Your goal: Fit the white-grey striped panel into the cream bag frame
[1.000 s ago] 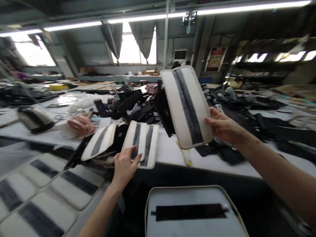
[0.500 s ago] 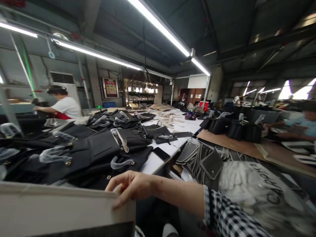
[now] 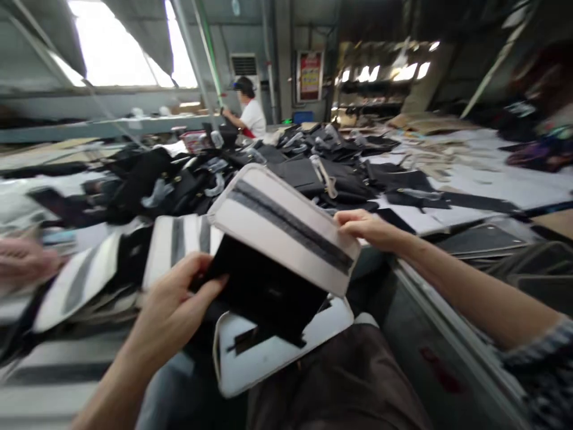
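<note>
A cream bag panel with a dark grey stripe is tilted in front of me. A black piece hangs from its lower edge. My left hand pinches the left side of the black piece between thumb and fingers. At the panel's right end, my right hand grips the edge. Below, a second pale panel with rounded corners rests by my lap, partly hidden by the black piece.
More striped panels lie in piles on the left. A co-worker's blurred hand is at the left edge. Black bags with wrapped handles cover the table beyond. Another person sits at the back. A grey metal edge runs along my right.
The view has swung left. My right hand still grips a pale panel, now raised and tilted with the black piece showing. My left hand has come into view, holding that piece.
</note>
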Demonstrator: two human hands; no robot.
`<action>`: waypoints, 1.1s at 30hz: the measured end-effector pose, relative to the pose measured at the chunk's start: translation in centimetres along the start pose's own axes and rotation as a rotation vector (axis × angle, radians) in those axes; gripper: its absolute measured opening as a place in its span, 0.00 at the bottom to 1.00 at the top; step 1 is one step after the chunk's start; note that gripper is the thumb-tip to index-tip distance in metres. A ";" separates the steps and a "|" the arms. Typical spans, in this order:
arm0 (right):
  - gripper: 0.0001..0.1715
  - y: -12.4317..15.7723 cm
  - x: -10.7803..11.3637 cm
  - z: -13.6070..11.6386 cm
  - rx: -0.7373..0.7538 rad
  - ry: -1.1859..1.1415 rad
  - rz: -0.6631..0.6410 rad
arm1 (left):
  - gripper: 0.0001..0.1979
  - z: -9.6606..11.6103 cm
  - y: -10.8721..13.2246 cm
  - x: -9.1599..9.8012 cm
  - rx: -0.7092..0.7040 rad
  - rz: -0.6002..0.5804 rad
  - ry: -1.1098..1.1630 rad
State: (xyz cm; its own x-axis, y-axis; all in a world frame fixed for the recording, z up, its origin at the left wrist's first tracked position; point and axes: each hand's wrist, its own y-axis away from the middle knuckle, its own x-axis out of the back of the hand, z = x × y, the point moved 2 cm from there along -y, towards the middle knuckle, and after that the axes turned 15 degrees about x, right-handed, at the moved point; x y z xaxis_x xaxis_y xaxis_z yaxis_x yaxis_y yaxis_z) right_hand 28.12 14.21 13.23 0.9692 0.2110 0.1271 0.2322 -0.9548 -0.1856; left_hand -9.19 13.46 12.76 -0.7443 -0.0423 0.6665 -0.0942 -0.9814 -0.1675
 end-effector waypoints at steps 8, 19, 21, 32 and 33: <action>0.07 -1.9 0.1 0.9 0.022 0.165 0.006 | 0.07 -0.8 1.4 0.0 0.075 0.035 0.039; 0.09 -1.7 -1.9 3.2 0.024 0.282 -0.121 | 0.03 -4.0 5.0 -2.3 0.137 0.020 0.093; 0.11 -1.4 -1.9 3.3 0.016 0.309 -0.147 | 0.04 -4.9 5.3 -3.3 0.165 -0.014 0.129; 0.19 -0.3 -2.2 3.8 -0.050 0.482 -0.357 | 0.15 -8.7 6.9 -7.3 0.167 -0.127 -0.001; 0.20 -0.3 -2.2 3.9 -0.048 0.491 -0.366 | 0.17 -9.3 7.2 -7.3 0.190 -0.131 0.075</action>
State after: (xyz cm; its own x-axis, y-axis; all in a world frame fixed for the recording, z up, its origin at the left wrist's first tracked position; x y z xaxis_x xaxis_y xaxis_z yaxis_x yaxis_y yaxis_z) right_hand 26.23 14.82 9.22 0.6736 0.4172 0.6101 0.5279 -0.8493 -0.0020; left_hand -10.63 8.47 -0.05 -0.7816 0.0948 0.6165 -0.0725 -0.9955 0.0612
